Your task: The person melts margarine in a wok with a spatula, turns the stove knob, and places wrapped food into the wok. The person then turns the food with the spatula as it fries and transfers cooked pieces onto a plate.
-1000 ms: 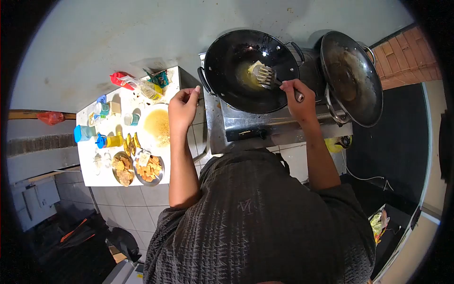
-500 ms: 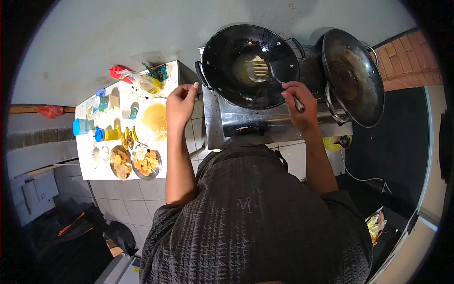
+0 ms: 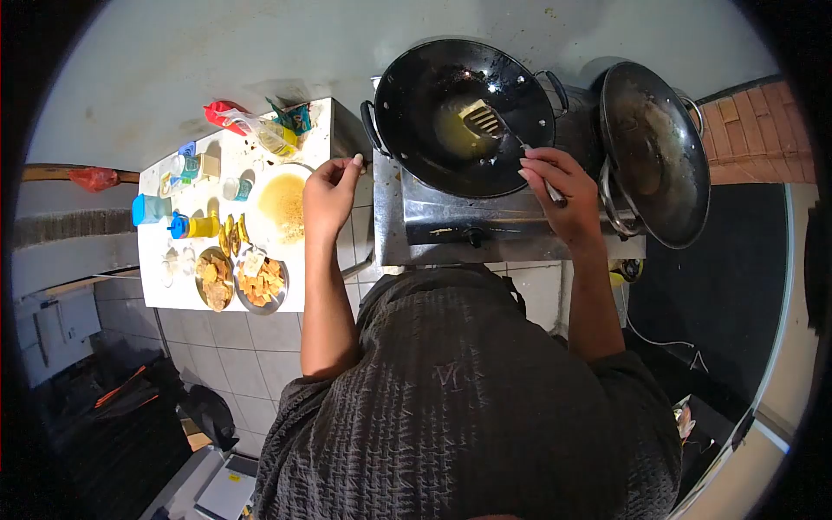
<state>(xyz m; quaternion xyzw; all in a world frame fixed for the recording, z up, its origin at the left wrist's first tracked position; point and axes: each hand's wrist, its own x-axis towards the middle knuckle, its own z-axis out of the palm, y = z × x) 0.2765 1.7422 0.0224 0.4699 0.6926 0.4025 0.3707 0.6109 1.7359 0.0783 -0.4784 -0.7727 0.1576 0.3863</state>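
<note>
My right hand (image 3: 566,196) is closed round the handle of a slotted turner (image 3: 485,123). Its metal head is tilted inside a black wok (image 3: 416,160), above a small pool of oil (image 3: 458,137). A pale yellow piece (image 3: 472,107), perhaps food, shows at the edge of the turner's head. My left hand (image 3: 331,201) is raised left of the wok with its fingers curled in and the thumb against them. No object shows in it. Close by, but apart from those fingertips, is the wok's left loop handle (image 3: 374,130).
A second dark wok (image 3: 654,173) leans at the right of the steel stove (image 3: 511,227). On the white table (image 3: 169,290) stand a plate of crumbs (image 3: 284,208), bowls of fried pieces (image 3: 262,284), bananas (image 3: 232,236), a blue-capped bottle (image 3: 198,226) and bags (image 3: 260,128). Behind is a wall.
My right hand has moved right and a little down with the turner. The turner's head has tilted and shifted slightly right. My left hand stays curled beside the wok.
</note>
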